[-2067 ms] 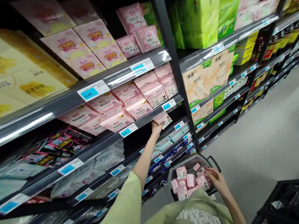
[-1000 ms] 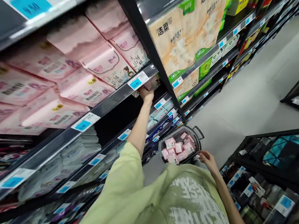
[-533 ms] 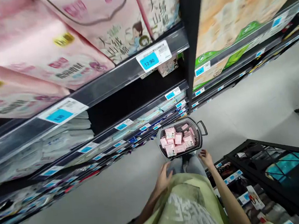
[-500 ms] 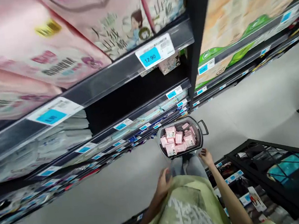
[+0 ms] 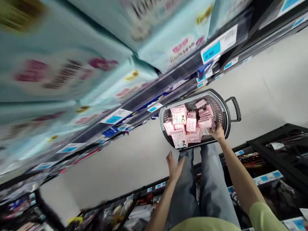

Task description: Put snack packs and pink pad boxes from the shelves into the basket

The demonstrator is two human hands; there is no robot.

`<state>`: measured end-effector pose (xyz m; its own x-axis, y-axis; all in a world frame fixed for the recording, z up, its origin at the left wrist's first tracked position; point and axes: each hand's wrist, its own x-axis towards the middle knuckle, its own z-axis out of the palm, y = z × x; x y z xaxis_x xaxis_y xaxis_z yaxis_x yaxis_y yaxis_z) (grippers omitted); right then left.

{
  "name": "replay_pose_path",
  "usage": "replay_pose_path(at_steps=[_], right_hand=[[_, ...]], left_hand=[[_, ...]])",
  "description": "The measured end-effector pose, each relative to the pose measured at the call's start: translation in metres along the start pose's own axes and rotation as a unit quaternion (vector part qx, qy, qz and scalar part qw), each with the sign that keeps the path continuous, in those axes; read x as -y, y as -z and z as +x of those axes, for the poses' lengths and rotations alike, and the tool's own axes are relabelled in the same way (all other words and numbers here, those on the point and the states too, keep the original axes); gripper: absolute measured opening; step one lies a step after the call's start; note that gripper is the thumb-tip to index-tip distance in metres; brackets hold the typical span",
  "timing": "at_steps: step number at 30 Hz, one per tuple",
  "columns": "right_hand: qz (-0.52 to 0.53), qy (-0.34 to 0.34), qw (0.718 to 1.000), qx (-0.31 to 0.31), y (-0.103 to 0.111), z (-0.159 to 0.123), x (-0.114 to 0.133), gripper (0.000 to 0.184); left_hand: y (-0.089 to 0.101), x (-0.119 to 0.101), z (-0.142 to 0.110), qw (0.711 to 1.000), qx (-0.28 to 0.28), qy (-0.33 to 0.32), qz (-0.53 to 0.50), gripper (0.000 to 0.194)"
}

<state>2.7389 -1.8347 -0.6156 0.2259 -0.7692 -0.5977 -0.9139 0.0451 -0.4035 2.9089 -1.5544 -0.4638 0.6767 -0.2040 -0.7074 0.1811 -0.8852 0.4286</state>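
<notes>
Reaching over the near rim of a grey, perforated shopping basket (image 5: 215,106), the right hand (image 5: 218,133) has its fingertips down against a row of thin pink packets (image 5: 205,117) at the basket's right end; the fingertips blend into the packets and the mesh, so I cannot tell whether they pinch one or merely touch. The left hand (image 5: 175,168) hangs just outside the near rim, at the left, with thumb and fingers spread apart. Larger pink packs (image 5: 179,114) lie heaped in the left half and middle of the basket, some tilted, covering most of its bottom (the print on them is too small to read, though a dark figure shows on a couple). A black loop handle (image 5: 237,111) juts from the right end. Legs in blue jeans (image 5: 214,182) run under the near rim, which hides whatever is below, so I cannot see what the basket rests on. Pale blue packs (image 5: 180,50) crowd the upper left, cut off by the frame's top and left edges and smeared by blur; the digits on the price label (image 5: 219,45) beneath them are hard to make out. At lower right, a black rack (image 5: 282,131) is cropped and its goods are dim.
</notes>
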Motion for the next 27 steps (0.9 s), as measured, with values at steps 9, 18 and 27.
replay_pose_path(at_steps=[9,18,27], right_hand=[[-0.001,-0.058,0.998,0.032,-0.065,0.02,-0.029,0.083],[-0.045,-0.028,0.999,0.005,-0.069,0.025,-0.032,0.082],[-0.057,-0.044,0.997,0.035,-0.047,0.008,-0.007,0.066]], left_hand=[[-0.083,-0.01,0.11,0.988,-0.024,0.109,0.105,0.142],[-0.079,0.021,0.131,0.993,-0.062,0.048,0.083,0.116],[-0.032,0.034,0.104,0.973,0.081,0.071,-0.202,0.079]])
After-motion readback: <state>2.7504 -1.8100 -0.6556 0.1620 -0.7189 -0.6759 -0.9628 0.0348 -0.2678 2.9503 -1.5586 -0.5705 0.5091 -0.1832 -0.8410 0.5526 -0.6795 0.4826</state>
